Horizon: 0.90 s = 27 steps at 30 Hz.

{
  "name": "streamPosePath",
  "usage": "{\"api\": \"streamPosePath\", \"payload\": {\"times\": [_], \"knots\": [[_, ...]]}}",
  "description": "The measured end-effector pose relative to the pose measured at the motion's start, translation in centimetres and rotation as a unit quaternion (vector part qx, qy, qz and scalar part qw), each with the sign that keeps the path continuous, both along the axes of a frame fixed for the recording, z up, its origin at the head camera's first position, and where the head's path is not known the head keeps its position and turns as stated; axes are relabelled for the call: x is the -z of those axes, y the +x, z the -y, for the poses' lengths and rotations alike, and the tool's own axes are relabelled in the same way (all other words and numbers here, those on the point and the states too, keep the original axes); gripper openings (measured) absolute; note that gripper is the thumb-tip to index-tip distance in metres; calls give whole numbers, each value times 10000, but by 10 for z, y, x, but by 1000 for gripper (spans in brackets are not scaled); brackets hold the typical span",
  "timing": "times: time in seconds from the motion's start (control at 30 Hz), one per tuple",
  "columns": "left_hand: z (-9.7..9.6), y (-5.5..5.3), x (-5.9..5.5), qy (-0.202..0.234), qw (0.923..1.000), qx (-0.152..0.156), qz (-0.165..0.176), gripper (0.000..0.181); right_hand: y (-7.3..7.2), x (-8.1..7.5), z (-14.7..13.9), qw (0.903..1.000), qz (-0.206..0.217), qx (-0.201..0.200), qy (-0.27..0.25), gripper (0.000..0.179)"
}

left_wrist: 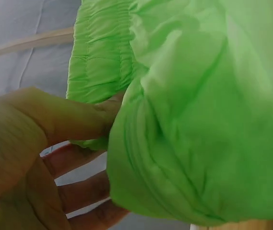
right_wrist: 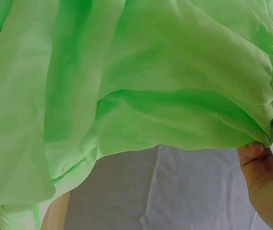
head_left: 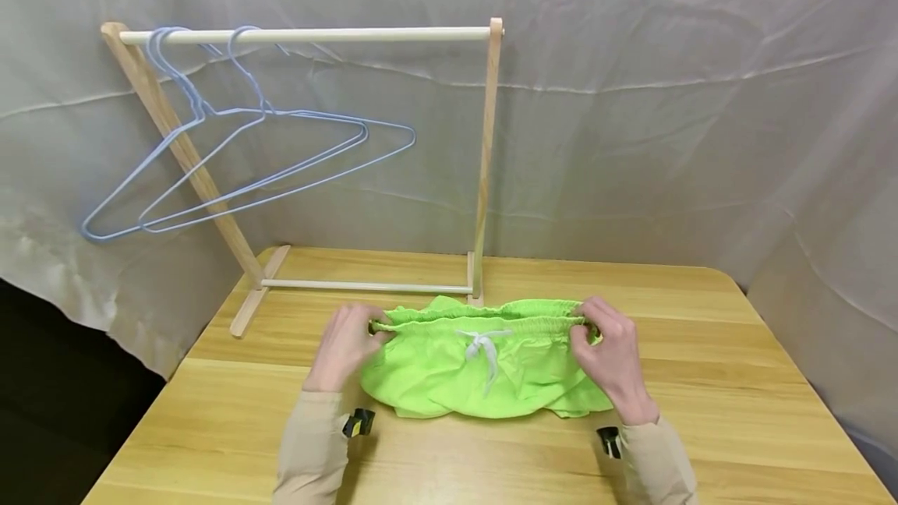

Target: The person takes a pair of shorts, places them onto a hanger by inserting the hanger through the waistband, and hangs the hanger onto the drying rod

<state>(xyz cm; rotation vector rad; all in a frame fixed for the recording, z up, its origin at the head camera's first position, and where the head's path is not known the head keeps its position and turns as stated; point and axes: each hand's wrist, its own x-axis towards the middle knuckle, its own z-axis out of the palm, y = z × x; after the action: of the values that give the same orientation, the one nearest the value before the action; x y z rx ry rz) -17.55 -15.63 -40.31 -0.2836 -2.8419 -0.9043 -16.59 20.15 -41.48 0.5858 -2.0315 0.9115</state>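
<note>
Bright green shorts (head_left: 435, 372) with a gathered elastic waistband and a white drawstring bow (head_left: 481, 345) are held up by the waist over the table. My left hand (head_left: 347, 345) pinches the waistband's left end between thumb and fingers. At the other end, my right hand (head_left: 609, 345) grips the waistband, its thumb on the outside. The waist opening faces up and shows a dark green inside. In the left wrist view the cloth of the shorts (left_wrist: 198, 120) hangs beside the left hand (left_wrist: 45, 143). The right wrist view shows the right hand (right_wrist: 266, 177) pinching the waistband's corner.
Behind the shorts stands a wooden rack (head_left: 488, 139) with a white top rail (head_left: 316, 35). Several blue wire hangers (head_left: 281, 192) hang toward its left end. The wooden table (head_left: 701, 380) extends to both sides, and grey cloth (head_left: 666, 139) hangs behind it.
</note>
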Motion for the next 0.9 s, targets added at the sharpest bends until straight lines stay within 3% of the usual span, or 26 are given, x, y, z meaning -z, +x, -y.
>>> {"api": "streamPosePath", "payload": {"times": [0.13, 0.23, 0.33, 0.43, 0.53, 0.67, 0.8, 0.9], "knots": [[0, 3, 1, -399, 9985, 93, 366, 11, 1, 0, -1, 9998, -66, -61, 180, 29], [3, 4, -3, -728, 9955, 402, 455, 17, 1, -1, -1, 9991, -99, -82, 413, 29], [11, 4, -14, -821, 9924, 743, 531, 22, 2, -1, -1, 9982, -63, -61, 601, 29], [23, 0, -29, -644, 9917, 1007, 475, 26, 2, -2, 0, 9976, -18, -57, 695, 29], [36, -9, -47, -424, 9935, 1057, 33, 32, 3, -3, 2, 9976, -32, -72, 694, 30], [51, -24, -73, -91, 9927, 616, -1029, 37, 5, -4, 3, 9976, -48, -86, 681, 31], [63, -38, -97, 470, 9749, -94, -2176, 38, 5, -4, 2, 9976, -29, -52, 691, 32], [71, -45, -115, 871, 9560, -589, -2739, 40, 6, -4, 2, 9976, -8, -39, 697, 31]]}}
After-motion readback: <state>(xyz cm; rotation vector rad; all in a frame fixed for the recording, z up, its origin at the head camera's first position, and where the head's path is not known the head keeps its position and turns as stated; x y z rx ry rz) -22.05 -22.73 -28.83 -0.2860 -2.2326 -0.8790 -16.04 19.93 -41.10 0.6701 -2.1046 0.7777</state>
